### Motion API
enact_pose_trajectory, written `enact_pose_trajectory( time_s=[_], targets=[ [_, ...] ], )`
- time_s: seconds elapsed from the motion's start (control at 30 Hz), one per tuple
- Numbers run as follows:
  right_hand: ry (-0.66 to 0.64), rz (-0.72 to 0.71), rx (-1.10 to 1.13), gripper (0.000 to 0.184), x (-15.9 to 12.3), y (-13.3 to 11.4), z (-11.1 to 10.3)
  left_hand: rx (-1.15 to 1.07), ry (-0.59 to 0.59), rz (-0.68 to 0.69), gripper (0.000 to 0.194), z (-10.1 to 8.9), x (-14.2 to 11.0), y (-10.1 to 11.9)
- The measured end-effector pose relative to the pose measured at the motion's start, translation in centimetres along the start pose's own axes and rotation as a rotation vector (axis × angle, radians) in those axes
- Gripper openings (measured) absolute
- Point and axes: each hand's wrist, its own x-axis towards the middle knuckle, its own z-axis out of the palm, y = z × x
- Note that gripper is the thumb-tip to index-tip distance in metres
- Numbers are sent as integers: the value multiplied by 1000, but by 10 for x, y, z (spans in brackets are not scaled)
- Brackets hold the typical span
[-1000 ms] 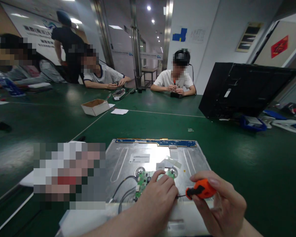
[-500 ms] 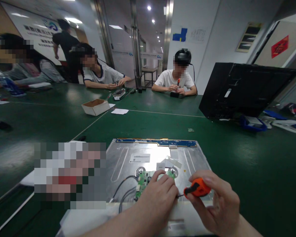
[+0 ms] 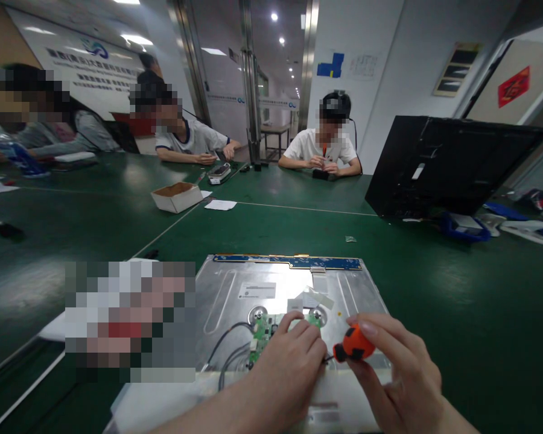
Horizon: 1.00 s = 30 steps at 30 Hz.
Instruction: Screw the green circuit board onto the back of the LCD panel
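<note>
An orange-and-black screwdriver (image 3: 359, 342) is held between the thumb and fingers of my right hand (image 3: 400, 374). Its dark shaft points left and its tip is hidden by my left hand (image 3: 294, 361). Curled fingers of that left hand grip the green circuit board (image 3: 265, 328) from above; the thumb is out of sight. The board lies on the silver metal back of a display panel (image 3: 221, 301), which rests flat before me. Dark cables (image 3: 226, 334) run from the board's left side. A blue circuit strip (image 3: 253, 260) lines the panel's far edge.
A black monitor (image 3: 447, 166) stands tilted at the back right beside a blue tray (image 3: 464, 226). Across the green table (image 3: 289, 229) are a small white box (image 3: 176, 199) and a paper sheet (image 3: 220, 205). Several people sit on the far side. A blurred patch hides the left.
The screwdriver handle has turned in my right fingers and shifted slightly left. My left hand stays put on the board. In the background, a standing person has moved right.
</note>
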Motion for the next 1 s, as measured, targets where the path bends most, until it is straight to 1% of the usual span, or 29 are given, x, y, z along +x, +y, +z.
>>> enact_pose_trajectory(
  time_s=[0.1,0.23,0.33,0.43,0.47,0.6,0.67,0.77,0.87,0.93,1.0],
  targets=[
    [36,-12,81,48,4,1,1,-2,10,-3,15,0,0,0],
    [31,-24,137,55,11,1,1,0,21,-3,13,0,0,0],
    [21,-41,171,56,9,1,1,4,12,0,11,0,0,0],
    [50,80,188,57,2,1,1,6,-6,-6,8,0,0,0],
    [58,99,199,58,0,2,1,7,-10,-12,7,-1,0,0],
    [101,37,229,56,3,4,-5,9,-15,-30,6,-2,1,1],
    [119,45,246,54,9,4,-8,7,-14,-31,7,-5,1,2],
    [135,93,287,50,13,5,-9,-14,-17,-53,7,-8,2,3],
    [139,158,360,49,11,7,-10,-49,-12,-77,7,-11,1,3],
    [168,244,434,48,10,9,-10,-72,-13,-77,7,-11,-1,3],
    [215,357,518,45,15,8,-11,-97,-22,-72,11,-12,-2,3]
  ],
)
